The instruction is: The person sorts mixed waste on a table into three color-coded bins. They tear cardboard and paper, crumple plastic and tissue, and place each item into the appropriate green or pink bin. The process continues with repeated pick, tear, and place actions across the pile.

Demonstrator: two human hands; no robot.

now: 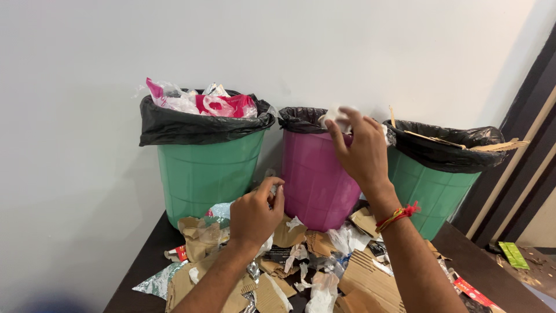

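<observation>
White crumpled paper scrap [337, 117] pinched in fingertips of right hand [360, 152], raised at rim of pink bin [315, 179] with black liner. Left hand [255, 215] lower, closed around small pale scrap [272, 190], over heap of torn cardboard [365, 278], foil and paper covering dark table [492, 272]. Flanked by left green bin [202, 174] stuffed with plastic wrappers [200, 103], right green bin [434, 188] holding cardboard strips; right forearm crossing in front of it.

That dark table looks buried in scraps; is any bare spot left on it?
Bare table shows at the right, below the right green bin, and in a thin strip at the left edge beside the foil scrap. The middle, around the left hand, is piled with cardboard.
</observation>
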